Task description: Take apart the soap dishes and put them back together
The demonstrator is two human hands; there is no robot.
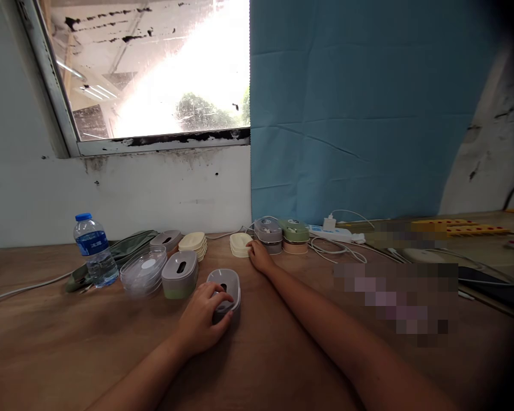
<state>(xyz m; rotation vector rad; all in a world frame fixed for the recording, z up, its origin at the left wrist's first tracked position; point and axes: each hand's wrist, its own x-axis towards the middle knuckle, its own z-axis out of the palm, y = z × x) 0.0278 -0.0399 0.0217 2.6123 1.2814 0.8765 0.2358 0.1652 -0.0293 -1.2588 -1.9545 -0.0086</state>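
My left hand rests on a pale grey oval box, its fingers curled over the top and its thumb along the near side. The box has a recessed top with a dark slot, partly covered by my fingers. My right hand reaches farther out and grips the right edge of a small stack of cream oval lids; its fingertips are partly hidden. Just left of my left hand stands a similar grey box with a green base. A taller stack of cream lids sits behind it.
Clear plastic lids, a water bottle and a dark green bag lie leftward. Two stacked boxes, one grey and one green, stand beside my right hand. A power strip and cables are farther right.
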